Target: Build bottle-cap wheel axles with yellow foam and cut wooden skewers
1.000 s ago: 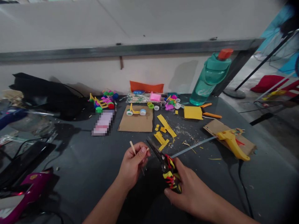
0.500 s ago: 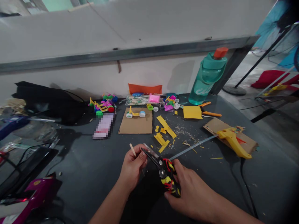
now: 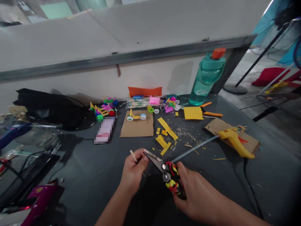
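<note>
My left hand (image 3: 131,175) pinches a thin wooden stick (image 3: 133,156), whose pale end sticks up past the fingers. In my right hand (image 3: 198,193) is a pair of snips (image 3: 166,171) with dark blades and black handles wrapped in red and yellow. The blades look nearly closed, and their tip meets the thumb and fingertips of my left hand. Whether the tip touches the stick cannot be made out. Beyond the hands, a small yellow scooter-like model (image 3: 136,117) with white wheels sits on a cardboard square (image 3: 136,130).
Yellow foam scraps (image 3: 167,128) and shavings lie ahead. A yellow glue gun (image 3: 235,142) rests on cardboard at right, near orange-handled scissors (image 3: 213,114) and a teal bottle (image 3: 204,78). A purple tool (image 3: 39,201) and black bag (image 3: 49,108) are at left.
The snips' blades have come closer together, and my right hand has shifted slightly right. My left hand keeps the stick. The view has tilted a little.
</note>
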Demonstrator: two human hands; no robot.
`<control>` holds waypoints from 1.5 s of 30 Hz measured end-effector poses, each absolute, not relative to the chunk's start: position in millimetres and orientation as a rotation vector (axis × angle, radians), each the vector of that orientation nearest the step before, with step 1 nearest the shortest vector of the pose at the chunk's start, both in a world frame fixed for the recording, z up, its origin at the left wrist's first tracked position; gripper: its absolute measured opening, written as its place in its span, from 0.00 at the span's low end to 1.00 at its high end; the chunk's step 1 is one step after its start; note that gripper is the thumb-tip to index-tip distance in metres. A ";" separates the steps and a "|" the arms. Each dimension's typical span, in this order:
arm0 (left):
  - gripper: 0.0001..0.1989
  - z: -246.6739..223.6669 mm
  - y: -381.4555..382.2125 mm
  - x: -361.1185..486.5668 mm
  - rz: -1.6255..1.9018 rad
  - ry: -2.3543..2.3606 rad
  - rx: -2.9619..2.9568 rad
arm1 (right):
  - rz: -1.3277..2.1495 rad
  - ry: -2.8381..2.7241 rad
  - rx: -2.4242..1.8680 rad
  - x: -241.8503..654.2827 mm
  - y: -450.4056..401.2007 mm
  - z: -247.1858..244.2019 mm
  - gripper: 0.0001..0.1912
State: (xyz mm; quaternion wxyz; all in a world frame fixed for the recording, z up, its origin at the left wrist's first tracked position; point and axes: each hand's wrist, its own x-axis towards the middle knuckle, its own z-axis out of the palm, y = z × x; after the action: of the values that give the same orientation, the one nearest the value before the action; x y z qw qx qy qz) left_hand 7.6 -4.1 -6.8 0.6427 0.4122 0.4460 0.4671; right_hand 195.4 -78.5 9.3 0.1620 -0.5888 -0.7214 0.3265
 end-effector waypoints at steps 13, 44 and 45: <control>0.08 -2.0 -4.5 7.8 1.084 0.882 1.108 | 0.893 -2.074 -1.657 193.2 -79.3 12.0 0.20; 0.08 7.2 -1.5 9.0 1.089 0.903 1.209 | 0.736 -2.101 -1.704 193.4 -78.7 12.4 0.21; 0.09 7.8 -1.3 8.4 1.096 0.905 1.238 | 0.736 -2.102 -1.701 193.6 -78.8 12.6 0.21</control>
State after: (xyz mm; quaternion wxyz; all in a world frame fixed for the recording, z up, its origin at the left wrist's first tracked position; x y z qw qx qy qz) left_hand 8.4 -1.3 7.8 0.5878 0.5314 0.3883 0.4704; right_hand 193.6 -78.8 12.6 0.1690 -0.5982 -0.7393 0.2588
